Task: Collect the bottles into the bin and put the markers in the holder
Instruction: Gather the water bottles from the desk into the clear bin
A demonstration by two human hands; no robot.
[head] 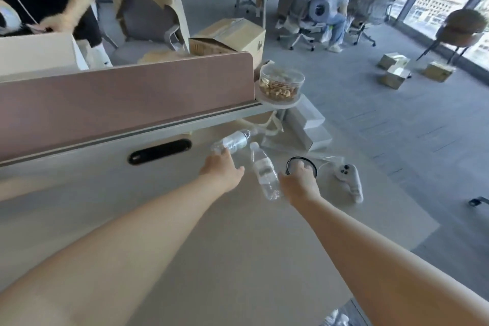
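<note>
Bottles: far bottle point(234, 141) lies at the desk point(169, 233) edge, touched by left hand point(221, 168), closure not discernible. Near bottle point(265, 173) lies between the hands; right hand point(300, 186) hooks black-rimmed container point(290, 161). Recommend a mid-body grasp, since clear plastic likely slips.

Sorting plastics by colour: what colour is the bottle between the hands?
Clear and colourless; the bottle shows best in the head view.

Both arms reach forward, left hand point(221, 167) palm down, right hand point(299, 185) fingers curled.
</note>
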